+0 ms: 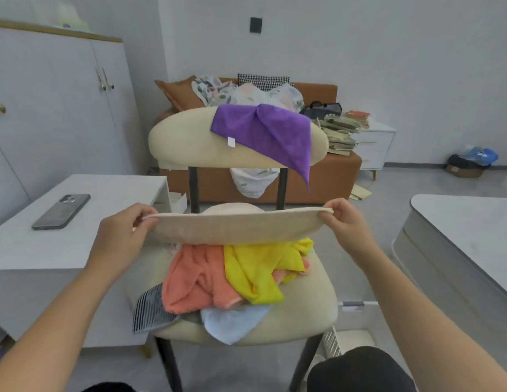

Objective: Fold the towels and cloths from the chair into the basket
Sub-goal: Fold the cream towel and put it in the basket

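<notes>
Chair [303, 321] seat has a pile of cloths [246, 273] on it, w/ a purple cloth [263, 131] draped over the backrest. Beige towel [232, 227] is stretched out just above the pile, left hand [119, 236] & right hand [345, 222] each pinching a top corner. Looks like the first fold imo. Next: bring the corners together, halve it again, then drop it in the basket [331, 342], prob that white perforated thing lower right, mostly hidden.

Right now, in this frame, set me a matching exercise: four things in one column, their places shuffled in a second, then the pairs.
1. beige towel
2. purple cloth
3. yellow cloth
4. phone

A. in the pile on the chair seat
B. on the white table
C. held between left hand and right hand
D. draped over the chair backrest

Pairs: 1-C, 2-D, 3-A, 4-B.
</notes>
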A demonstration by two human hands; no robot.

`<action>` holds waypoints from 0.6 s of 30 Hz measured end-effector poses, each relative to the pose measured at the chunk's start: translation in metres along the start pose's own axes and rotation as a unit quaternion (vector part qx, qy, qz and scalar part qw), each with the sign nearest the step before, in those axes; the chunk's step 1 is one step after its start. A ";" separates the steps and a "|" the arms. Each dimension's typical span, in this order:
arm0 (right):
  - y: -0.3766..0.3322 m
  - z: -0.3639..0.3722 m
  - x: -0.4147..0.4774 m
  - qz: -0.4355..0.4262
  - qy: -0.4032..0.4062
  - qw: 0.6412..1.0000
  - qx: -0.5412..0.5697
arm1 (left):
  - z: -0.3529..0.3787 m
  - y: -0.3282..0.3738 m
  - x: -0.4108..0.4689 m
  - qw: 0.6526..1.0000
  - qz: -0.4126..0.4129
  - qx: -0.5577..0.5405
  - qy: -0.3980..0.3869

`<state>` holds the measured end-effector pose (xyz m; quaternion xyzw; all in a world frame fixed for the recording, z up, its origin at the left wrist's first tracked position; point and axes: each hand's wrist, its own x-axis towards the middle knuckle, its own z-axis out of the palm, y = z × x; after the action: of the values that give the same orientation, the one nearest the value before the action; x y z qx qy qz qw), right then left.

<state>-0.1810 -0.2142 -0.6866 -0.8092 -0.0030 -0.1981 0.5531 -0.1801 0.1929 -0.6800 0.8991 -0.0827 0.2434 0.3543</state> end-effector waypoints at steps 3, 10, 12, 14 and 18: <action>-0.050 -0.020 0.016 -0.051 0.030 0.998 0.023 | -0.026 0.035 0.030 0.999 -0.004 -0.040 0.034; -0.150 -0.046 0.034 -0.108 0.112 0.978 0.136 | -0.077 0.132 0.079 0.959 -0.014 -0.235 0.155; -0.172 -0.042 0.032 -0.126 0.146 0.976 0.099 | -0.080 0.157 0.083 0.957 -0.007 -0.220 0.189; -0.182 -0.044 0.032 -0.138 0.186 0.971 0.065 | -0.085 0.163 0.088 0.958 -0.019 -0.189 0.214; -0.177 -0.058 0.030 -0.137 0.207 0.968 0.033 | -0.094 0.151 0.087 0.967 -0.019 -0.152 0.204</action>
<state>-0.2111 -0.2035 -0.5007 -0.7237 -0.0062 -0.4348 0.5359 -0.1893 0.1477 -0.4870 0.7676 -0.0276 0.3994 0.5006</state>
